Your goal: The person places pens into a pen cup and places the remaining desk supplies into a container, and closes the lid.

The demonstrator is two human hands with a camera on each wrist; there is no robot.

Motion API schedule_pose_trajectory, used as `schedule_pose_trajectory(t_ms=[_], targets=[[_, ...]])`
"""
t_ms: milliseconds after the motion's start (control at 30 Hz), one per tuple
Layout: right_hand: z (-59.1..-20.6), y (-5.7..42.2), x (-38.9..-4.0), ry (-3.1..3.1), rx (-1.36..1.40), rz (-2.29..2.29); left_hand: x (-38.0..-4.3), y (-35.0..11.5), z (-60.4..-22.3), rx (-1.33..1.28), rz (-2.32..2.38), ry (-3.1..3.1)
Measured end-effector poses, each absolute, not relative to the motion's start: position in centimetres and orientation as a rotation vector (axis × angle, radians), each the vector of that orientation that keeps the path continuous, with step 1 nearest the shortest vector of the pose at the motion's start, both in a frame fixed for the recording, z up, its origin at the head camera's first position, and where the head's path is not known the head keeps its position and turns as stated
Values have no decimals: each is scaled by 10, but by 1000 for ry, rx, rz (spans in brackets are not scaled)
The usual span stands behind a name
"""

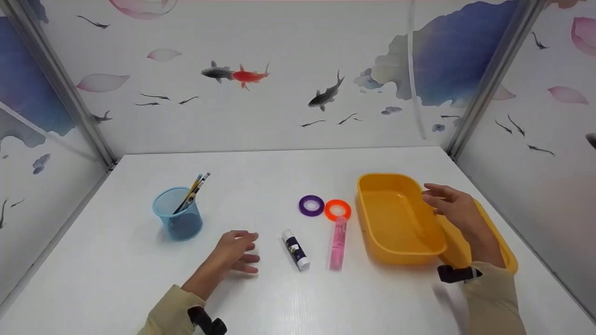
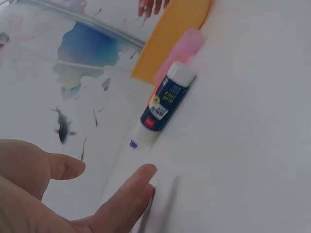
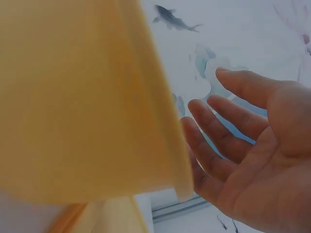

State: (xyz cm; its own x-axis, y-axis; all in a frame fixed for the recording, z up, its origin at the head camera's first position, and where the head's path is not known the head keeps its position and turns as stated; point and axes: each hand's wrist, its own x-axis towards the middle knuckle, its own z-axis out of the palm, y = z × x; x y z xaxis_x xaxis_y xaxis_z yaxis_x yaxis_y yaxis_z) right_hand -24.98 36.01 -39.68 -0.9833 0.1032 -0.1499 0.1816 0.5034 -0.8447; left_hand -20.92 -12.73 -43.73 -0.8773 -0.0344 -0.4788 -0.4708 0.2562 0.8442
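Note:
My left hand point(image 1: 236, 252) hovers over the table with relaxed, spread fingers and holds nothing. Just right of it lies a glue stick point(image 1: 295, 250) with a dark label and white ends, also seen in the left wrist view beyond the fingers. A yellow bin point(image 1: 404, 257) stands right of centre. Its lid-like yellow piece point(image 1: 508, 255) lies beside it, partly beneath the right forearm. My right hand point(image 1: 454, 207) is held at the bin's right rim, fingers loosely extended. In the right wrist view its fingertips point(image 3: 185, 122) are right by the rim, with the palm bare.
Between glue stick and bin lies a pink tube-shaped item point(image 1: 338, 246), touching an orange tape ring point(image 1: 337, 204). A purple tape ring point(image 1: 311, 201) sits beside it. At left stands a blue cup point(image 1: 183, 228) holding several pencils point(image 1: 195, 190). Printed panels point(image 1: 279, 125) wall the table.

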Motion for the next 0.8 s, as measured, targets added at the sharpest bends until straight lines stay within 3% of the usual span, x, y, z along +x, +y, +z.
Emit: schedule_pose_trajectory(t_ms=[800], targets=[[-418,380,-257,2624,340,-1395,-214,-44,-438,-491,1687,2285]])
